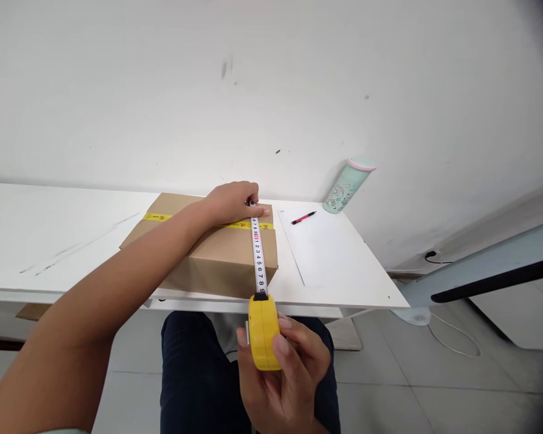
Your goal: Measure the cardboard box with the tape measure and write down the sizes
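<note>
A brown cardboard box (226, 250) with a strip of yellow printed tape lies on the white table. The white blade of a yellow tape measure (263, 331) runs across the box's top near its right end and out past the front edge. My left hand (235, 202) pinches the blade's far end at the back edge of the box. My right hand (285, 367) grips the yellow case in front of the table, above my lap. Numbers show along the blade, with a red 10 about midway.
To the right of the box, a sheet of white paper (323, 253) lies with a red and black pen (303, 218) on it. A mint-green cylinder with a pink rim (347, 187) stands behind, near the wall. The white table (366, 265) ends at the right.
</note>
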`<action>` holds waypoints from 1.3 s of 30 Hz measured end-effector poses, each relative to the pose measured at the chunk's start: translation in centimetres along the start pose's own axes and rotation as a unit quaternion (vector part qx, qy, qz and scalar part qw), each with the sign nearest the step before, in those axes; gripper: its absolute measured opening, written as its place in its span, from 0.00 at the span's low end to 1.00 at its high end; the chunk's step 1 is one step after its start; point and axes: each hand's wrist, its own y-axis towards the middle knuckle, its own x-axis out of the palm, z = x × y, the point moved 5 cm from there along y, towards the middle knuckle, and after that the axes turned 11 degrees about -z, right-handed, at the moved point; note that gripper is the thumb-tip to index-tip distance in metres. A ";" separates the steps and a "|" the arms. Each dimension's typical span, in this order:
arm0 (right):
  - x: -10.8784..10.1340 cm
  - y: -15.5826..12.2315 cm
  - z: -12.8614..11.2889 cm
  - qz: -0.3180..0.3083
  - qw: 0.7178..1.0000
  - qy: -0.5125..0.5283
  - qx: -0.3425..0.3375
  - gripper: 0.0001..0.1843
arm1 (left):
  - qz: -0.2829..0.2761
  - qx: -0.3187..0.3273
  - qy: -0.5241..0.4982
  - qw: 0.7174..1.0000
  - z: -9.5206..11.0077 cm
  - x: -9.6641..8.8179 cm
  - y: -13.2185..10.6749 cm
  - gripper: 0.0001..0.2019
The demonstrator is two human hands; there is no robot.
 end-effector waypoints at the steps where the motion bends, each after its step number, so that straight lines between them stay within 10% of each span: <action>1: 0.0 0.0 0.0 0.003 1.000 -0.001 -0.002 0.41 | -0.004 -0.002 -0.001 1.000 0.0 0.0 0.0 0.22; 14: 0.8 1.8 1.6 0.061 0.998 -0.012 0.010 0.35 | -0.074 -0.044 -0.097 0.992 -1.6 0.8 0.7 0.31; 24: 3.0 8.1 4.6 -0.041 0.991 -0.127 0.012 0.20 | 0.078 -0.044 -0.210 0.974 -2.7 -1.4 -1.0 0.25; 31: 1.2 10.9 5.3 -0.020 0.991 -0.108 -0.073 0.35 | 0.057 0.037 -0.218 0.974 4.6 -2.4 -7.6 0.29; 35: -1.2 9.5 5.1 0.011 0.985 -0.127 -0.118 0.37 | 0.123 0.005 -0.009 0.992 9.2 -2.2 -10.3 0.28; 39: -3.1 7.3 10.2 0.013 0.996 -0.087 0.023 0.32 | 0.132 0.040 0.149 0.979 10.6 0.8 -10.6 0.32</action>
